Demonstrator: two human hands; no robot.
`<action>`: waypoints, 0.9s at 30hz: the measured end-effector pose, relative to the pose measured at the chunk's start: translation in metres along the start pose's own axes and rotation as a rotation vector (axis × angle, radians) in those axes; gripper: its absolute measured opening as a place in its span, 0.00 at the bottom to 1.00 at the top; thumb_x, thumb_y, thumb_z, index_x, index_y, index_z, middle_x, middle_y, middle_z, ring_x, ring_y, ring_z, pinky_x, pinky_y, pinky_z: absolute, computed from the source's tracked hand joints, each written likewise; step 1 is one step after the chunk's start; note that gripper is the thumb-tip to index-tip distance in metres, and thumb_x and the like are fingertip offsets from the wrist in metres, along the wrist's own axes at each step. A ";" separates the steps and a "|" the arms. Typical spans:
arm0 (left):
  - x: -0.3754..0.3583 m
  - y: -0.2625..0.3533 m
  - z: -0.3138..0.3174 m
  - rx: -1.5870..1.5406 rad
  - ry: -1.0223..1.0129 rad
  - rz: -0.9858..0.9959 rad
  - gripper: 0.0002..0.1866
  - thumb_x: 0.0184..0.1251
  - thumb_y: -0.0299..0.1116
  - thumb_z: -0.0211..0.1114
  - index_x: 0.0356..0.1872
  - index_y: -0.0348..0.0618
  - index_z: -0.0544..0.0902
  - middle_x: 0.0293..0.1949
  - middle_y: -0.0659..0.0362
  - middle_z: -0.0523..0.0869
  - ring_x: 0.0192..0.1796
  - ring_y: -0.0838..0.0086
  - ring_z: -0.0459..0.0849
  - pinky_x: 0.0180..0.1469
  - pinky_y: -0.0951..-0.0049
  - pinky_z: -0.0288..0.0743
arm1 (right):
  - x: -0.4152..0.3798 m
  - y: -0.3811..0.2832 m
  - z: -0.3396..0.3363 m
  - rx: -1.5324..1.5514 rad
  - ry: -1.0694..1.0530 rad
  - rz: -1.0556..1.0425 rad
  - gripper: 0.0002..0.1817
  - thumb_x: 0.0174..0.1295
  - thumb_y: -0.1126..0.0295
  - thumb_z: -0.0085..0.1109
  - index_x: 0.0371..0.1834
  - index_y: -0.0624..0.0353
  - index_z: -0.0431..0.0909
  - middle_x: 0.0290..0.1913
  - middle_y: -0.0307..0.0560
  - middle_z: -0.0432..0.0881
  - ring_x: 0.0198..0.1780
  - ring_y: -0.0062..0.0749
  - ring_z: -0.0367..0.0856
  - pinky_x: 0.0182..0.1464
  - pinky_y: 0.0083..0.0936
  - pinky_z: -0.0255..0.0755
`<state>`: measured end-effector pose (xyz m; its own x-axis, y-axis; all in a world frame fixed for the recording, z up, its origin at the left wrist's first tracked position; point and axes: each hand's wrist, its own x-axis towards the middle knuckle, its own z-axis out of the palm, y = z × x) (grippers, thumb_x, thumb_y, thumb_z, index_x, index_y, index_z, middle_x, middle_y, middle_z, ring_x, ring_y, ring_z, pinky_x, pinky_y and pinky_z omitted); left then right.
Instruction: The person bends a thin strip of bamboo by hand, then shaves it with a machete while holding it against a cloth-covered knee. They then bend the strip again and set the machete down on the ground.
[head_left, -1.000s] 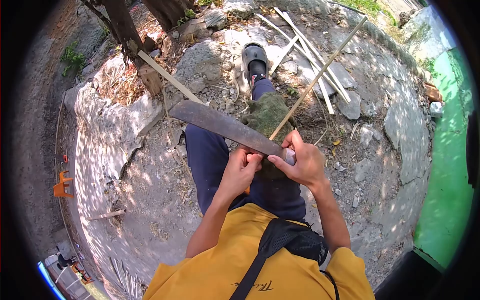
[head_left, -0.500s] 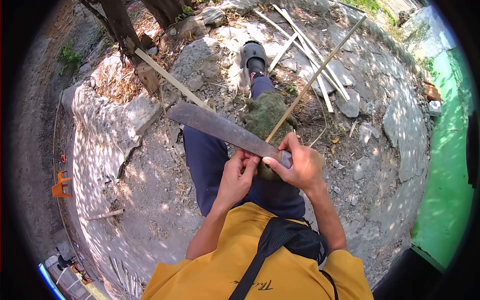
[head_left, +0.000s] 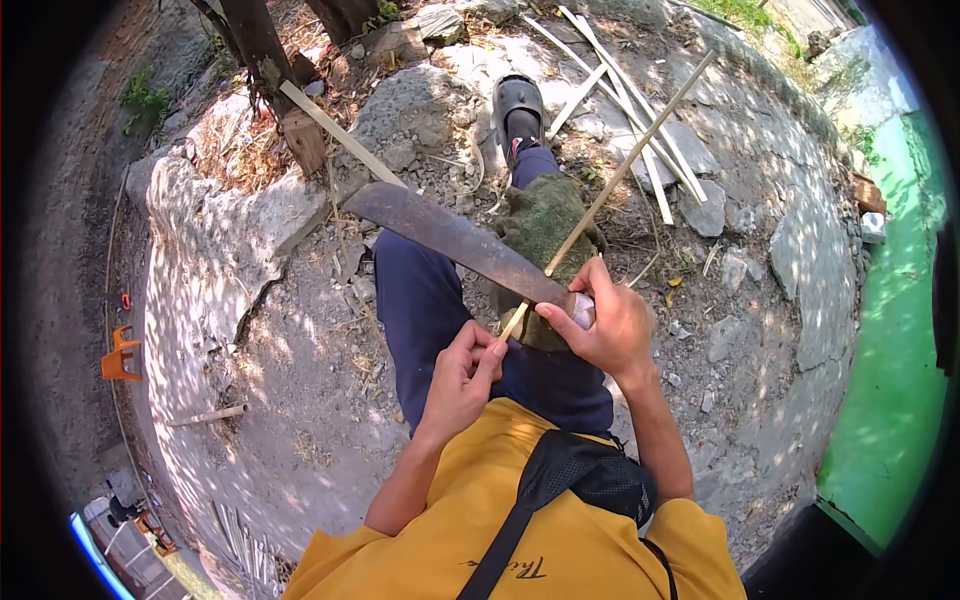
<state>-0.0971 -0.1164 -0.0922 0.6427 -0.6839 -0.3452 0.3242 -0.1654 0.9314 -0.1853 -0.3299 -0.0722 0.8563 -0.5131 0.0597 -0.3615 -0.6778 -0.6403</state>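
Observation:
A machete with a dark, worn blade lies crosswise over my lap, its broad tip to the upper left. My right hand grips it at the base of the blade, by the pale handle end. Under the blade runs a long thin bamboo strip, slanting from upper right down toward me. My left hand pinches the strip's near end, a short way below the blade. A green cloth covers my leg beneath the strip and blade.
Several pale bamboo strips lie crossed on the broken concrete ahead. Another strip leans by a wooden stump near the tree trunks. An orange plastic chair stands far left; a green wall runs along the right.
My left hand has drawn back toward my body with the strip's end, so a short length shows below the blade. The machete stays across the strip in my right hand.

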 end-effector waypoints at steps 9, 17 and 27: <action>-0.031 0.000 -0.021 0.113 -0.014 -0.068 0.09 0.86 0.30 0.59 0.41 0.42 0.71 0.23 0.71 0.71 0.27 0.89 0.63 0.30 0.81 0.56 | 0.004 -0.002 0.001 0.027 0.024 -0.056 0.32 0.63 0.37 0.73 0.41 0.57 0.75 0.23 0.48 0.84 0.25 0.47 0.88 0.29 0.41 0.77; -0.104 -0.022 -0.054 0.019 -0.002 -0.179 0.10 0.85 0.31 0.61 0.39 0.41 0.71 0.23 0.70 0.71 0.28 0.89 0.65 0.31 0.81 0.58 | 0.001 0.003 -0.004 0.053 0.057 0.051 0.31 0.64 0.39 0.73 0.41 0.57 0.73 0.21 0.46 0.78 0.20 0.46 0.80 0.25 0.40 0.69; -0.162 -0.037 -0.145 0.001 -0.078 -0.333 0.11 0.85 0.34 0.63 0.41 0.43 0.72 0.27 0.70 0.71 0.30 0.88 0.66 0.33 0.81 0.60 | 0.003 0.002 -0.004 0.049 0.040 0.096 0.31 0.64 0.40 0.74 0.41 0.58 0.72 0.23 0.47 0.79 0.21 0.46 0.81 0.26 0.42 0.70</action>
<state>-0.1124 0.1032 -0.0878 0.4465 -0.6446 -0.6206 0.5063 -0.3898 0.7692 -0.1848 -0.3350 -0.0701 0.8030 -0.5954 0.0261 -0.4218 -0.5987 -0.6809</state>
